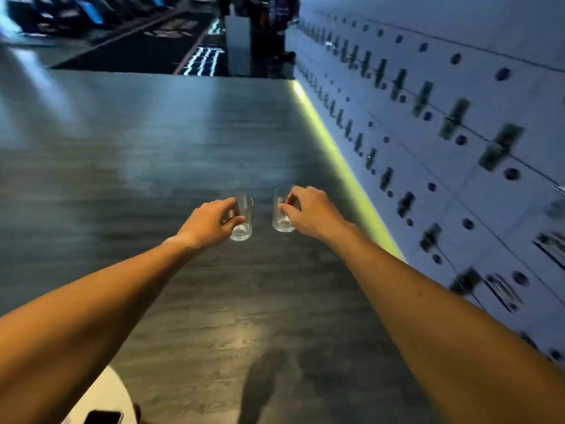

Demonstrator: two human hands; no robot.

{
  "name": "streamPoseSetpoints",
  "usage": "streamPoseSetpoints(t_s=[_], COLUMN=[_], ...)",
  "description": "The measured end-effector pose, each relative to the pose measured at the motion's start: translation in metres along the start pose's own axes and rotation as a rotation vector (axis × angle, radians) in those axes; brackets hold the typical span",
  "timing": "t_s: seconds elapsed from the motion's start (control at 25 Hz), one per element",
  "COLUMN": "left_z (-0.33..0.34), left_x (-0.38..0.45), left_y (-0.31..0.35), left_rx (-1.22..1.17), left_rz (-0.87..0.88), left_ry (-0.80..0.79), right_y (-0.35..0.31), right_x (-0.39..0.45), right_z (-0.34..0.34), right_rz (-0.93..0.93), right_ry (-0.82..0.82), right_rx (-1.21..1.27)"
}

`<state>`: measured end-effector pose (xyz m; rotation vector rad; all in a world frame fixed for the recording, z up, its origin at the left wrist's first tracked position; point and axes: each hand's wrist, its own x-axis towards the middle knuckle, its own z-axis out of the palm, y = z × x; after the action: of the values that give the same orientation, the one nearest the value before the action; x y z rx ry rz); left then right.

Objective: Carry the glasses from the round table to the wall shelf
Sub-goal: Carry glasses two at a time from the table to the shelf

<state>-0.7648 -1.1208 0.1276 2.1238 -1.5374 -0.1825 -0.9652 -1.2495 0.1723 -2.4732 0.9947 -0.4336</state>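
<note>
Gripping from the side, the left hand [211, 223] is closed around a clear, empty tumbler [243, 218], and the right hand [312, 211] is closed around a second clear glass [281, 209]. Both glasses are short, straight-sided and thick-based, and are held upright, near each other but apart, out over the dark wood-grain floor [153, 148]. A white round table [101, 399] is seen at the lower left edge.

Glasses: left glass [243, 217] and right glass [282, 209], clear, glossy, thick-based.
Floor [183, 148]: dark wood-grain planks, satin sheen.
Wall panels [458, 87]: pale, matt, smooth.
Round table [104, 396]: white, smooth.
</note>
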Motion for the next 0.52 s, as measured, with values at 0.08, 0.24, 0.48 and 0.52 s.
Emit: streamPoseSetpoints(t_s=[0.08,0.24,0.48,0.52], left_z=[-0.024,-0.073,-0.140,-0.155], left_x=[0.010,0.019,0.030,0.033], left_y=[-0.024,-0.102,-0.252,-0.277], left_rx=[0.021,0.083,0.120,0.116], left_rz=[-0.101,-0.344,-0.579,-0.620], left_ry=[0.067,0.198,0.311,0.330], right_y=[-0.020,-0.086,-0.215,-0.238], right_x=[0.052,0.156,0.286,0.309], right_z=[0.010,0.060,0.175,0.193], right_rz=[-0.112,-0.345,-0.607,-0.635], right_ry=[-0.062,-0.222,-0.360,-0.377], right_rx=[0.013,0.048,0.081,0.084])
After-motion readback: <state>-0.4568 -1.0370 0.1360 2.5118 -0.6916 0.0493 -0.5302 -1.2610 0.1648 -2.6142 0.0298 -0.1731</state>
